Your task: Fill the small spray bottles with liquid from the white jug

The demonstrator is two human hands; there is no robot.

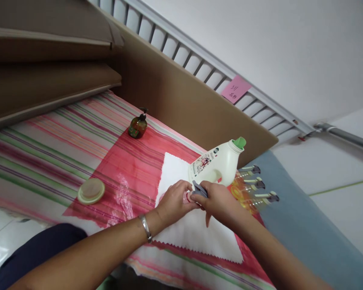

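Observation:
My left hand [173,202] and my right hand [217,200] meet over a white cloth [196,231] spread on a red plastic sheet [130,169]. Between the fingertips of both hands sits a small pink object [187,197]; my right hand also pinches something dark grey [199,188] against it. A silver bracelet [145,228] is on my left wrist. Just behind the hands lies a white detergent jug [217,163] with a green cap [239,142], on its side.
A striped tablecloth [48,145] covers the table. A round cream lid [91,190] lies at left, a small brown pump bottle [138,125] stands farther back. Three clear bottles with grey caps [254,185] lie at right. Cardboard panels [181,100] rise behind.

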